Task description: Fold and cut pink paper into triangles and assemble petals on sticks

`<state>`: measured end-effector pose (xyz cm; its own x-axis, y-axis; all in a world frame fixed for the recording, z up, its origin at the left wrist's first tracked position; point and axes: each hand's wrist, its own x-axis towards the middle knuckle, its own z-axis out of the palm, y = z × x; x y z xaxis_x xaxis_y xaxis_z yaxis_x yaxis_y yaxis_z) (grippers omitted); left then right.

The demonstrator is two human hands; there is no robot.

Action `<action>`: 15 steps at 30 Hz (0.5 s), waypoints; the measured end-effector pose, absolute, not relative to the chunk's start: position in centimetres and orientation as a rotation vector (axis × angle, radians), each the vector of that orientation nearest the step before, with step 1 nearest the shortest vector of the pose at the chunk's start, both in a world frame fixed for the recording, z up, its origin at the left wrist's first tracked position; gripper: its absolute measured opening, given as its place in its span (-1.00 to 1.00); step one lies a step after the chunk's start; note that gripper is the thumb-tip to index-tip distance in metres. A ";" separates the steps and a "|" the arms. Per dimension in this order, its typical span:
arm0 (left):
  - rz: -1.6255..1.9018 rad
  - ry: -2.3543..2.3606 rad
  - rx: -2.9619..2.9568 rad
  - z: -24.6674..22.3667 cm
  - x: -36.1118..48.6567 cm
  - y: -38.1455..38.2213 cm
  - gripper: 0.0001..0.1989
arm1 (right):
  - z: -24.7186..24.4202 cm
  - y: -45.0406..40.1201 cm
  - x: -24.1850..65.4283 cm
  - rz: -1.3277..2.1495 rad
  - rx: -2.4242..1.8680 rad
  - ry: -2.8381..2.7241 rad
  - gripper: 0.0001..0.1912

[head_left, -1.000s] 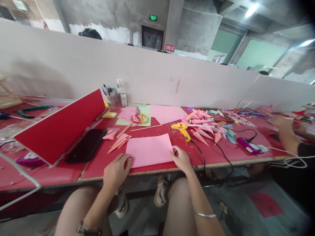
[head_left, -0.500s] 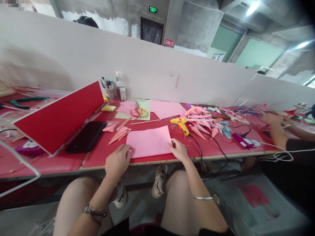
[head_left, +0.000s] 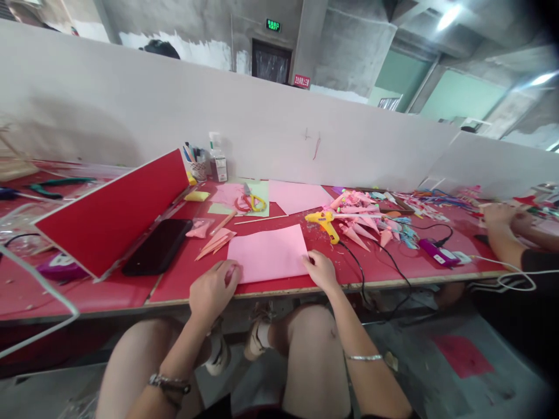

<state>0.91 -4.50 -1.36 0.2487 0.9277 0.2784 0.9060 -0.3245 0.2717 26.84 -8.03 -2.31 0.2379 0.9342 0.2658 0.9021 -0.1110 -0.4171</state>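
Head view: pink paper (head_left: 268, 256) lies at the worktop's (head_left: 174, 288) near edge. Right hand (head_left: 321, 270) pinches its right side; left hand (head_left: 213, 289) curls at its left, grip unclear. Uneven pulling could crease it; sliding rightward could bump the glue gun (head_left: 324, 223).

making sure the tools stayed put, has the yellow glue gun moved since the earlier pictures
No: the yellow glue gun shows no shift either way, judged against the white partition behind it.
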 end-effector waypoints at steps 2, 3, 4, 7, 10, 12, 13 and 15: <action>0.612 1.759 2.432 -1.2 0.8 -4.5 -0.75 | -2.4 -8.0 26.8 0.050 -2.034 -1.679 -0.72; 0.612 1.751 2.430 -1.2 0.8 -4.6 -0.77 | -2.4 -8.0 26.8 0.032 -2.039 -1.681 -0.72; 0.608 1.748 2.428 -1.2 0.7 -4.6 -0.78 | -2.4 -8.0 26.7 0.014 -2.044 -1.684 -0.73; 0.578 1.756 2.423 -1.3 0.7 -4.6 -0.80 | -2.4 -8.0 26.5 -0.033 -2.054 -1.694 -0.75; 0.581 1.776 2.437 -1.3 0.8 -4.7 -0.79 | -2.2 -8.1 26.3 -0.070 -2.067 -1.701 -0.75; 0.583 1.807 2.450 -1.3 0.9 -4.7 -0.78 | -2.2 -8.1 26.2 -0.086 -2.074 -1.705 -0.75; 0.577 1.828 2.455 -1.3 1.0 -4.8 -0.77 | -2.2 -8.1 26.2 -0.091 -2.076 -1.708 -0.75; 0.553 1.864 2.465 -1.3 1.1 -4.8 -0.76 | -2.2 -8.1 26.2 -0.101 -2.081 -1.713 -0.76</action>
<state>1.11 -4.83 -1.25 0.2329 0.9327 0.2753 0.9321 -0.2949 0.2105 26.20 -8.11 -2.19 0.2300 0.9162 0.3281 0.9485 -0.1356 -0.2864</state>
